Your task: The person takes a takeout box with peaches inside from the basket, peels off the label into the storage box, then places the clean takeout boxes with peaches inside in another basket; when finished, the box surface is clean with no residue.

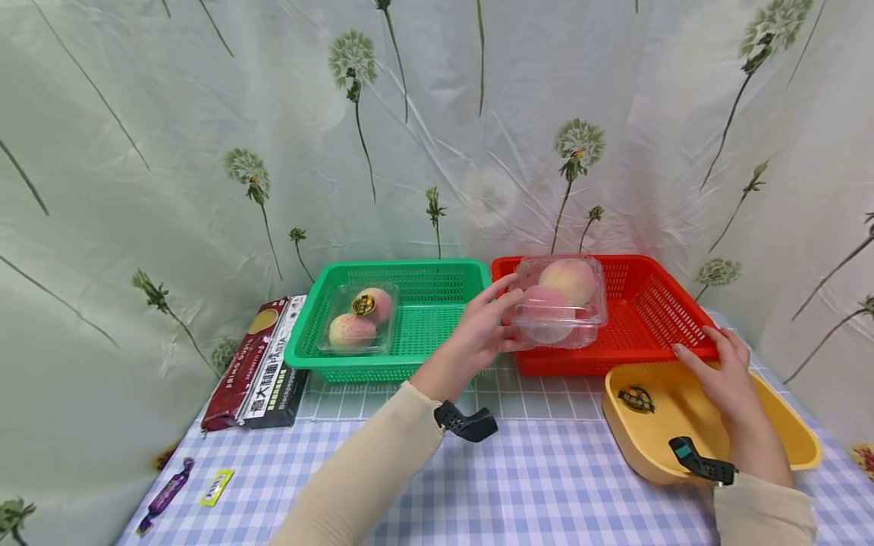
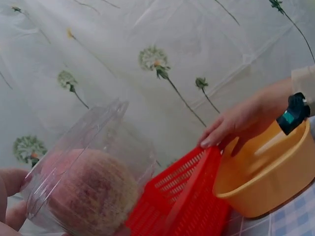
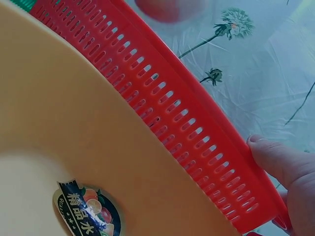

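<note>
My left hand (image 1: 478, 330) grips a clear plastic clamshell box (image 1: 592, 307) by its left side, raised over the red basket (image 1: 631, 322). Pinkish-yellow peaches (image 1: 568, 280) show through the plastic; in the left wrist view one peach (image 2: 91, 191) fills much of the box. At the red basket's front right corner, my right hand (image 1: 727, 375) pinches the rim, with the thumb (image 3: 278, 157) on one side of it. In the green basket (image 1: 437, 368) to the left lies another clear box (image 1: 355, 345) of peaches, bearing a dark round sticker.
A yellow basin (image 1: 690, 425) stands before the red basket under my right forearm, with a fruit sticker (image 1: 636, 399) inside. Left of the green basket lie pasta packages (image 1: 256, 364). A purple-wrapped sweet (image 1: 166, 497) and a small yellow packet (image 1: 217, 487) rest on the checked cloth (image 1: 519, 470).
</note>
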### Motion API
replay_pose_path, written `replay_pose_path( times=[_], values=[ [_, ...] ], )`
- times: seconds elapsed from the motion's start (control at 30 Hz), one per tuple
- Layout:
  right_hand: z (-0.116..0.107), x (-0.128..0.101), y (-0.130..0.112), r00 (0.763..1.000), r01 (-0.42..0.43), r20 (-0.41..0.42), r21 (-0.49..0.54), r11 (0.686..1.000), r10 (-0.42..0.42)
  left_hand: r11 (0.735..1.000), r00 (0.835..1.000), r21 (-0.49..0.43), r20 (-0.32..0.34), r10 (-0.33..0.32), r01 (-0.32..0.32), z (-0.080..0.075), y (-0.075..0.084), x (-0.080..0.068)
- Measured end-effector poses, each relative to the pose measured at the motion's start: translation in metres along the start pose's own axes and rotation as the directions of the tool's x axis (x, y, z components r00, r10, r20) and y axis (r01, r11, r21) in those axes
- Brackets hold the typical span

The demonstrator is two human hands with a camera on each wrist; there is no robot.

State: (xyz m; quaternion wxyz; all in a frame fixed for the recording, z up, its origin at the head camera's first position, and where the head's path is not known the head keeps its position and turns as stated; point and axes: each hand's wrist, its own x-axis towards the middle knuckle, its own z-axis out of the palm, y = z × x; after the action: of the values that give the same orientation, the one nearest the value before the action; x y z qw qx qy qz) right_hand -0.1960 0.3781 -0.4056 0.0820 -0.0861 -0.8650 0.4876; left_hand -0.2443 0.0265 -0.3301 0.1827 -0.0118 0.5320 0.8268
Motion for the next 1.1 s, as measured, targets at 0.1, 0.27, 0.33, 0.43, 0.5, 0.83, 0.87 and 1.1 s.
replay_pose_path(
  times=[0.1, 0.27, 0.33, 0.43, 0.5, 0.83, 0.87, 1.1],
  values=[
    [0.000, 0.000, 0.000, 1.000, 0.003, -0.003, -0.001, 1.000, -0.003, 0.999, 0.999, 0.031, -0.034, 0.007, -0.006, 0.009, -0.002, 0.011],
    [-0.001, 0.000, 0.000, 1.000, -0.002, -0.002, 0.000, 1.000, 0.002, 0.999, 0.994, 0.047, -0.107, 0.027, -0.022, 0.025, -0.010, 0.027],
    [-0.002, 0.000, 0.001, 1.000, -0.002, 0.003, -0.002, 1.000, 0.002, 0.997, 0.989, 0.064, -0.139, 0.043, -0.034, 0.030, -0.014, 0.032],
    [-0.003, 0.001, 0.001, 1.000, 0.006, 0.005, -0.004, 1.000, -0.006, 0.991, 0.981, 0.129, -0.180, 0.069, -0.046, 0.037, -0.022, 0.038],
    [-0.002, 0.002, 0.002, 1.000, 0.009, 0.007, -0.005, 1.000, -0.009, 0.980, 0.975, 0.196, -0.205, 0.089, -0.048, 0.042, -0.026, 0.042],
    [-0.001, 0.003, 0.005, 1.000, 0.001, 0.004, -0.010, 1.000, -0.001, 0.917, 0.955, 0.398, -0.273, 0.117, 0.002, 0.055, -0.038, 0.055],
    [0.000, 0.003, 0.005, 1.000, 0.003, 0.006, -0.010, 1.000, -0.003, 0.912, 0.955, 0.411, -0.273, 0.114, 0.008, 0.054, -0.039, 0.056],
    [-0.002, 0.004, 0.005, 1.000, 0.010, 0.008, -0.013, 1.000, -0.010, 0.848, 0.967, 0.530, -0.226, 0.117, 0.021, 0.052, -0.042, 0.064]
  ],
)
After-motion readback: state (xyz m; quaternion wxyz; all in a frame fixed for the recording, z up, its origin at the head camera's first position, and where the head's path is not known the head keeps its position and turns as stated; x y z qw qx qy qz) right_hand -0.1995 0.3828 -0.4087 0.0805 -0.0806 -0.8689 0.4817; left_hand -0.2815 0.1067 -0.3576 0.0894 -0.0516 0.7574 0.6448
